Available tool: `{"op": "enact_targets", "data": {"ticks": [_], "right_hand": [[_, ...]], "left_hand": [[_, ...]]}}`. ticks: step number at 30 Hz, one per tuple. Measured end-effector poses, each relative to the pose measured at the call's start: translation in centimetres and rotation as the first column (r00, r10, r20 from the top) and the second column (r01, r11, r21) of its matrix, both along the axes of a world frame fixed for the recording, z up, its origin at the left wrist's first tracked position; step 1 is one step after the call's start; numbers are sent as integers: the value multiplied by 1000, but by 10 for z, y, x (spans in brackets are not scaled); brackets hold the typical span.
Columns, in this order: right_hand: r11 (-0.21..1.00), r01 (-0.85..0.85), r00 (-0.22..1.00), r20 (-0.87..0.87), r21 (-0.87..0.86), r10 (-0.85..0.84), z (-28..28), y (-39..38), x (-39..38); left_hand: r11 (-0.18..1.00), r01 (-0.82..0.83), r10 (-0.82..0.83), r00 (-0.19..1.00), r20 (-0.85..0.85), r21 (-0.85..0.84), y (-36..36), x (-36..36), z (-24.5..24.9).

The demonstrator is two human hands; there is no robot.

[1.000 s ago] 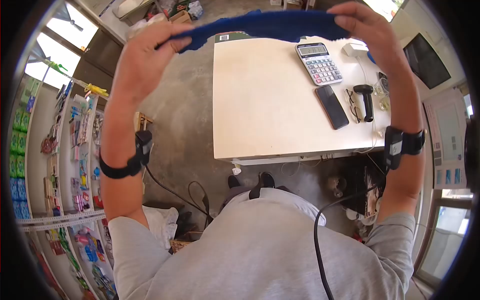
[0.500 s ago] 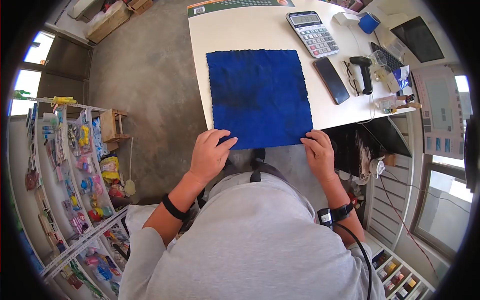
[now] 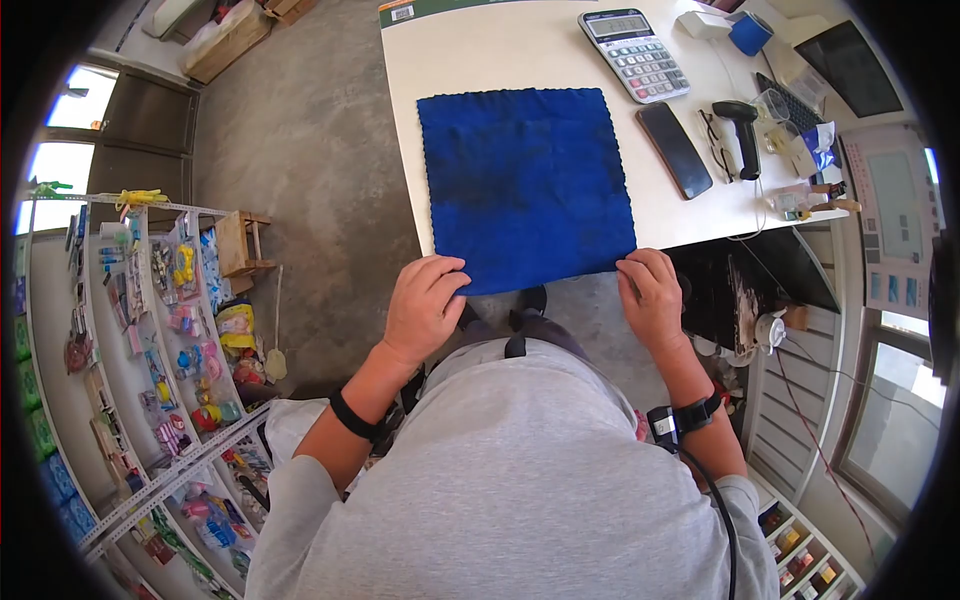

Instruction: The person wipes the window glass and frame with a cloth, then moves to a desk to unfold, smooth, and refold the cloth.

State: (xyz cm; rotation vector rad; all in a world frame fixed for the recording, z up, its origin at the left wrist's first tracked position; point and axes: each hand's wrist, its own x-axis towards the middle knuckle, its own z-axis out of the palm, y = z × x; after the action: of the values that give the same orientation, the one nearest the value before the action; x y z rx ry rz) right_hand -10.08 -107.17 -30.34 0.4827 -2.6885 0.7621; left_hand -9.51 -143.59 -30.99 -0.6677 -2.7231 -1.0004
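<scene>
Roughly square, the cloth (image 3: pixel 525 185) lies flat on the table (image 3: pixel 480 50), its sides running with the table's edges. It has no clear long axis. Its far edge points away from the person, and its near edge hangs just over the table's near edge. The left hand (image 3: pixel 422 310) is half closed, fingers bent over the near left corner and gripping it. The right hand (image 3: pixel 655 300) is closed the same way on the near right corner.

Just right of the cloth lies a phone (image 3: pixel 675 150), dark, flat and glossy, and beyond it glasses (image 3: pixel 718 150) and a black scanner (image 3: pixel 742 130). A calculator (image 3: pixel 633 40) with grey keys sits near the far right corner of the cloth, apart from it. Nothing rests on the cloth.

The cloth is deep blue, soft and nappy, darker in patches, with a finely scalloped hem. The table top is pale, smooth and hard.
</scene>
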Motion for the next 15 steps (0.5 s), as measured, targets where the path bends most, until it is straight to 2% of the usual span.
{"op": "enact_targets", "data": {"ticks": [6, 7, 9, 11, 15], "right_hand": [[999, 28, 996, 80, -45, -25, 10, 2, -6], [994, 68, 992, 115, -89, -58, 12, 2, -9], [974, 148, 975, 190, -174, -114, 18, 2, -19], [974, 142, 986, 107, -178, -125, 28, 0, -43], [965, 98, 974, 220, -244, -43, 44, -20, -94]], "left_hand": [[999, 38, -38, 999, 31, 11, 1, -1, 21], [999, -9, 7, 999, 46, 41, -1, -7, 23], [989, -109, 101, 992, 82, 98, -4, -32, 26], [971, -183, 185, 983, 1, 154, -2, -71, 28], [987, -156, 159, 983, -90, 29, -2, -159, 14]]}}
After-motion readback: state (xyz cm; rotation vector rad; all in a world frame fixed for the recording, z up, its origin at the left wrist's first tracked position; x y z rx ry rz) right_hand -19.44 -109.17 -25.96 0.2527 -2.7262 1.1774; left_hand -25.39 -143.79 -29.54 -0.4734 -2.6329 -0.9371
